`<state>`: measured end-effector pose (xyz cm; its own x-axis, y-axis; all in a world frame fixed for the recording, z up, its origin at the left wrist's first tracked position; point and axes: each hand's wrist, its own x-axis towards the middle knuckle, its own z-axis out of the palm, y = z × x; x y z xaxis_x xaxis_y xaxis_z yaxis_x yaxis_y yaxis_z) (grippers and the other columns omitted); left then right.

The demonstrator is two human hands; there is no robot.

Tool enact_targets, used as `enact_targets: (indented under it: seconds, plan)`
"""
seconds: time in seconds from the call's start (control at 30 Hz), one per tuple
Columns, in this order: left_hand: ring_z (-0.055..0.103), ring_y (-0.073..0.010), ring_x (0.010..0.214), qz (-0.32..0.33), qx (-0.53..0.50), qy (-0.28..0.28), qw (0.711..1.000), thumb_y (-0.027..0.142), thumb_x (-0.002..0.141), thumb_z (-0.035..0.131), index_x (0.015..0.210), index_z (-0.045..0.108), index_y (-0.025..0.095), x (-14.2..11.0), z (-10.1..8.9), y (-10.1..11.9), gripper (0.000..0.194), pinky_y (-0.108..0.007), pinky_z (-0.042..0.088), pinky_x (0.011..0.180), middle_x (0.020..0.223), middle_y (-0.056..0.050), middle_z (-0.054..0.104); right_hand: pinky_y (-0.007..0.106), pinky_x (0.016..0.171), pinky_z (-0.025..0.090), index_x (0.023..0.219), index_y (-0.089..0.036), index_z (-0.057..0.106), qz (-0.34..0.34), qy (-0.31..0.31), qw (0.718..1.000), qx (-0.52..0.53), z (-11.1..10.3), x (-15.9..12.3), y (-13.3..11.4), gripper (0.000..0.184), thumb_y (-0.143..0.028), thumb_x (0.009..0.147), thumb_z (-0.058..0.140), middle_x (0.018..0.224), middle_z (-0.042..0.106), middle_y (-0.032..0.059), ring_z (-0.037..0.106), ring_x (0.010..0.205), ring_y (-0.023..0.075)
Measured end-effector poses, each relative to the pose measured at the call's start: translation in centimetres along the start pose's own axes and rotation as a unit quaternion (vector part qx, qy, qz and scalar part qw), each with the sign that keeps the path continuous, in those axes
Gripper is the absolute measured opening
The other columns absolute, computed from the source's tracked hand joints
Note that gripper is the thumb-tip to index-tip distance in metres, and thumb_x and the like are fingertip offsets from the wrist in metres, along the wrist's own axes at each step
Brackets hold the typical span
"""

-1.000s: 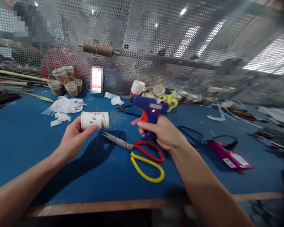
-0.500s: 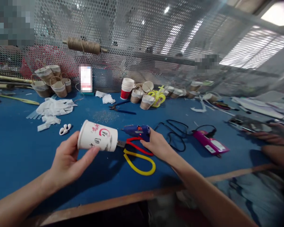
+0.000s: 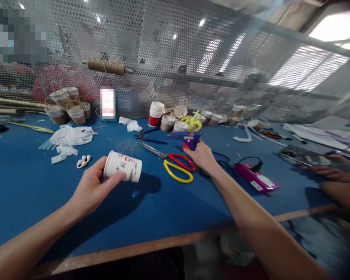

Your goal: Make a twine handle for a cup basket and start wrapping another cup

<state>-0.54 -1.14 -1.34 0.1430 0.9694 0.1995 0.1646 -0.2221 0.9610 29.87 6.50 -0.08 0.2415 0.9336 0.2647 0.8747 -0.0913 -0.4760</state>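
Observation:
On the left, my left hand (image 3: 95, 184) is closed round a white paper cup (image 3: 128, 166) with red and black print, tipped on its side above the table. My right hand (image 3: 202, 156) grips a blue glue gun (image 3: 186, 136) by its handle; a small red light glows on it and its nozzle points left. Between the hands, scissors (image 3: 179, 165) with one red and one yellow handle lie on the blue table (image 3: 151, 217), blades slightly apart. Dark-handled pliers (image 3: 151, 136) rest behind them.
A purple power strip (image 3: 256, 179) with a black cord lies right. Twine-wrapped cups (image 3: 67, 107), stacked paper cups (image 3: 156, 113), a phone (image 3: 107, 103) and white gloves (image 3: 71, 135) line the back. Another person's hand (image 3: 335, 167) is at the far right.
My right hand has lifted the glue gun up and away from the scissors, towards the back. The cup in my left hand has shifted slightly right, clear of the scissors in view.

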Motion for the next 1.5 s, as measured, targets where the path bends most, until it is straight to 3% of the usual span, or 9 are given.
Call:
enact_targets:
  seconds: [0.1, 0.17, 0.27, 0.37, 0.47, 0.67, 0.83, 1.0, 1.5]
  plan:
    - [0.057, -0.0137, 0.071, -0.054, -0.058, -0.005, 0.997, 0.032, 0.071, 0.062, 0.097, 0.056, 0.016, 0.9, -0.4, -0.6, 0.032, -0.023, 0.045, 0.062, 0.083, -0.002, 0.065, 0.027, 0.061, 0.050, 0.091, -0.014, 0.055, -0.031, -0.054, 0.992, 0.108, -0.9, -0.9, -3.3, 0.019, -0.024, 0.075, 0.053, 0.087, 0.068, 0.0094, 0.064, 0.070, 0.0179]
    - [0.056, -0.0142, 0.075, -0.074, -0.088, -0.011, 0.993, 0.032, 0.070, 0.062, 0.095, 0.055, 0.015, 1.5, -0.6, -1.1, 0.031, -0.025, 0.045, 0.067, 0.086, -0.003, 0.064, 0.024, 0.056, 0.049, 0.093, -0.015, 0.055, -0.052, -0.170, 0.932, 0.317, -1.0, -2.2, -5.8, 0.024, -0.021, 0.070, 0.058, 0.093, 0.066, 0.0084, 0.062, 0.064, 0.0132]
    - [0.055, -0.0141, 0.073, -0.095, -0.080, -0.022, 0.992, 0.030, 0.070, 0.062, 0.091, 0.054, 0.012, 2.3, -0.8, -1.7, 0.029, -0.026, 0.044, 0.069, 0.082, -0.004, 0.063, 0.019, 0.047, 0.044, 0.093, -0.015, 0.056, -0.048, -0.296, 0.853, 0.428, -0.3, -4.1, -8.0, 0.027, -0.016, 0.066, 0.062, 0.091, 0.066, 0.0065, 0.057, 0.056, 0.0084]
    - [0.054, -0.0144, 0.072, -0.106, -0.026, -0.041, 0.993, 0.031, 0.070, 0.061, 0.090, 0.054, 0.013, 2.9, -1.0, -2.1, 0.027, -0.027, 0.042, 0.068, 0.080, -0.003, 0.061, 0.018, 0.044, 0.040, 0.084, -0.013, 0.057, -0.012, -0.348, 0.833, 0.430, 0.8, -5.1, -8.0, 0.019, -0.012, 0.065, 0.060, 0.085, 0.064, 0.0051, 0.051, 0.050, 0.0052]
    - [0.053, -0.0144, 0.071, -0.113, 0.022, -0.055, 0.992, 0.032, 0.072, 0.058, 0.087, 0.054, 0.014, 3.1, -1.3, -2.3, 0.024, -0.027, 0.041, 0.067, 0.077, -0.001, 0.059, 0.017, 0.045, 0.039, 0.074, -0.012, 0.058, -0.002, -0.376, 0.833, 0.407, 1.0, -5.2, -7.1, 0.007, -0.014, 0.068, 0.060, 0.080, 0.063, 0.0044, 0.048, 0.050, 0.0043]
    - [0.053, -0.0138, 0.071, -0.125, 0.029, -0.059, 0.990, 0.030, 0.073, 0.056, 0.085, 0.053, 0.015, 3.1, -1.5, -2.2, 0.020, -0.025, 0.040, 0.067, 0.076, 0.000, 0.059, 0.020, 0.047, 0.042, 0.086, -0.012, 0.062, -0.081, -0.398, 0.859, 0.313, -0.5, -5.6, -7.2, 0.025, -0.034, 0.075, 0.059, 0.066, 0.060, 0.0032, 0.053, 0.056, 0.0095]
    - [0.052, -0.0146, 0.072, -0.122, 0.032, -0.070, 0.990, 0.033, 0.073, 0.056, 0.087, 0.053, 0.014, 3.0, -1.6, -2.2, 0.023, -0.026, 0.040, 0.067, 0.079, -0.002, 0.059, 0.021, 0.043, 0.039, 0.072, -0.015, 0.057, -0.086, -0.361, 0.909, 0.189, -0.9, -6.5, -7.8, 0.024, -0.038, 0.073, 0.060, 0.050, 0.054, -0.0016, 0.049, 0.045, 0.0094]
    - [0.052, -0.0153, 0.072, -0.120, 0.048, -0.068, 0.989, 0.033, 0.074, 0.056, 0.086, 0.053, 0.014, 2.9, -1.7, -2.1, 0.023, -0.027, 0.040, 0.066, 0.078, -0.002, 0.058, 0.021, 0.042, 0.038, 0.064, -0.017, 0.052, -0.092, -0.318, 0.930, 0.163, -0.9, -6.8, -7.5, 0.024, -0.038, 0.072, 0.059, 0.046, 0.051, -0.0036, 0.049, 0.044, 0.0099]
    - [0.053, -0.0142, 0.069, -0.124, 0.048, -0.057, 0.989, 0.032, 0.073, 0.057, 0.087, 0.055, 0.014, 2.8, -1.6, -1.9, 0.023, -0.025, 0.040, 0.064, 0.077, -0.001, 0.060, 0.024, 0.043, 0.036, 0.058, -0.021, 0.049, -0.130, -0.273, 0.945, 0.126, -1.0, -7.0, -7.8, 0.022, -0.034, 0.072, 0.061, 0.044, 0.047, -0.0045, 0.044, 0.042, 0.0106]
